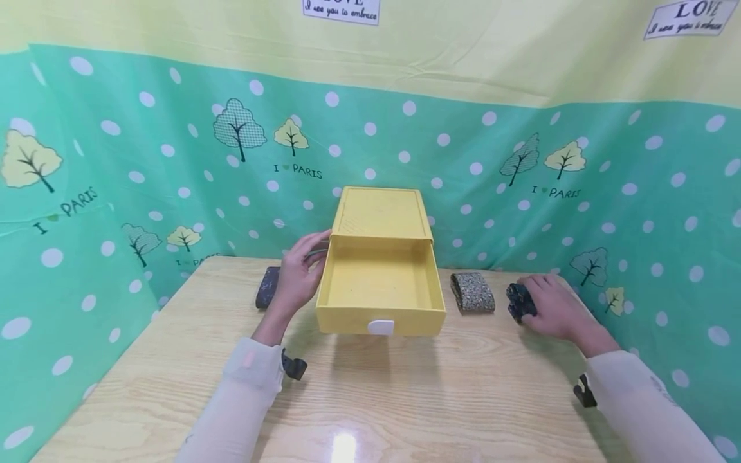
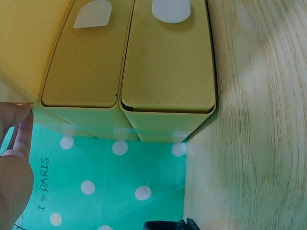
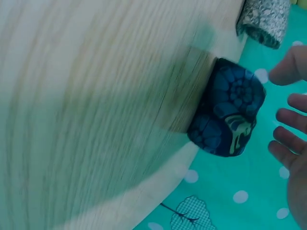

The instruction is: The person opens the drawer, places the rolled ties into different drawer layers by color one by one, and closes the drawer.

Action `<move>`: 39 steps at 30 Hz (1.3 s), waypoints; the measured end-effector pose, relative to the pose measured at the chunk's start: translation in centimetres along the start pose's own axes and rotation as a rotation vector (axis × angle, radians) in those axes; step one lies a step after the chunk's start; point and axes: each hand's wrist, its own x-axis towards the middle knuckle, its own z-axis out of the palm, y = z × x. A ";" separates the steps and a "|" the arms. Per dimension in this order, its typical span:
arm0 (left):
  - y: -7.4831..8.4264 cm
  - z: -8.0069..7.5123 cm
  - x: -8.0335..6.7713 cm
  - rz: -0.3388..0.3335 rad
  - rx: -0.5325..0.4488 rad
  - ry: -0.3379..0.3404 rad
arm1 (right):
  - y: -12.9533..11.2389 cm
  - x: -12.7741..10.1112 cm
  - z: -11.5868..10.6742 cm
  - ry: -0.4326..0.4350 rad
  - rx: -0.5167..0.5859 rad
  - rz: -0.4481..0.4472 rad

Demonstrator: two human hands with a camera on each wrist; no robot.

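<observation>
A yellow drawer box point(image 1: 382, 212) stands at the back of the table, its top drawer point(image 1: 379, 319) pulled out and empty. My left hand point(image 1: 301, 270) touches the left side of the box with extended fingers. Lower drawers point(image 2: 168, 67) with white handles are closed in the left wrist view. On the right, my right hand point(image 1: 552, 305) is beside a folded dark blue patterned cloth point(image 3: 228, 110). Its fingers point(image 3: 292, 120) are spread and apart from that cloth in the right wrist view. Between box and right hand lies a folded grey speckled cloth point(image 1: 473, 292).
Partly behind my left hand lies another dark folded cloth point(image 1: 267, 287). All of it rests on a light wooden table point(image 1: 463, 399). A green dotted curtain point(image 1: 405, 141) hangs close behind the table and along both sides.
</observation>
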 end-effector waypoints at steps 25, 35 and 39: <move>0.0 0.0 0.0 -0.006 -0.007 0.000 | 1.9 0.1 2.0 -0.139 0.029 0.034; -0.2 0.1 0.1 -0.005 -0.010 0.002 | 2.2 0.6 3.1 -0.131 0.021 0.080; -0.2 0.1 0.1 0.002 -0.002 0.001 | 2.3 0.8 3.5 -0.130 0.001 0.093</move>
